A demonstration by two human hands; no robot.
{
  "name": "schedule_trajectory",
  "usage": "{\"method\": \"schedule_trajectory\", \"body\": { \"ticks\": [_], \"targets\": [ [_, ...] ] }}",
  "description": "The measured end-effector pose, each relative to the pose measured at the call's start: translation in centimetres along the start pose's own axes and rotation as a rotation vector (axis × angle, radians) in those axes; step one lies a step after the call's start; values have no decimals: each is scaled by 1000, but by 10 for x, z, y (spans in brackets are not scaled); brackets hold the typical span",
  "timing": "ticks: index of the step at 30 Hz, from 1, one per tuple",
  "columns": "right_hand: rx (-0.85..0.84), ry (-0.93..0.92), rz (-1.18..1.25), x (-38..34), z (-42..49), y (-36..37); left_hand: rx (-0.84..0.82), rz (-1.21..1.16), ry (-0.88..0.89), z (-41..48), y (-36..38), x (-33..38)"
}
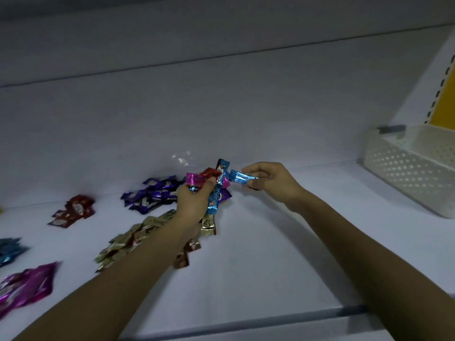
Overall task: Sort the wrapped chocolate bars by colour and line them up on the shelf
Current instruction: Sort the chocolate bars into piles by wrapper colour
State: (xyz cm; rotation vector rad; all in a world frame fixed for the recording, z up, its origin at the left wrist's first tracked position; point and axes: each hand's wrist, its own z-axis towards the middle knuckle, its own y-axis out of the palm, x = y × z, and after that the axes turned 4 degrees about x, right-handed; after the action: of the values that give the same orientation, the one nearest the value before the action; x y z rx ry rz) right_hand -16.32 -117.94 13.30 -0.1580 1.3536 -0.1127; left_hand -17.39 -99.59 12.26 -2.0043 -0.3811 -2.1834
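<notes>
Shelf (246,114) | left hand (194,201): mixed bars (212,174) | right hand (272,180): blue bar (239,177) | pink pile (27,284) cropped

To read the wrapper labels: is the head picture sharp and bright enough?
Head view: dim, bluish light; the blue bar in the right hand is fairly sharp; the pink pile at lower left is smeared; a faint glare spot lies on the shelf.
</notes>
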Motion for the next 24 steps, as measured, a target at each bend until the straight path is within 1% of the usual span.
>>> {"method": "schedule_trajectory", "body": {
  "ticks": [6, 9, 13, 21, 24],
  "targets": [
    [21, 30, 141, -36, -7, 74, 95, -96, -8, 3, -70, 30],
    [-26, 27, 113, -55, -5, 116, 132, -124, 25, 3, -117, 38],
    [-110, -18, 17, -78, -3, 187, 201, -133, 88, -4, -187, 46],
    [-341, -51, -63, -98, -2, 351, 521, -166, 145, -21, -328, 54],
    [-405, -94, -117, -101, -8, 407, 609, -197, 171, -29, -375, 51]
  ]
}}
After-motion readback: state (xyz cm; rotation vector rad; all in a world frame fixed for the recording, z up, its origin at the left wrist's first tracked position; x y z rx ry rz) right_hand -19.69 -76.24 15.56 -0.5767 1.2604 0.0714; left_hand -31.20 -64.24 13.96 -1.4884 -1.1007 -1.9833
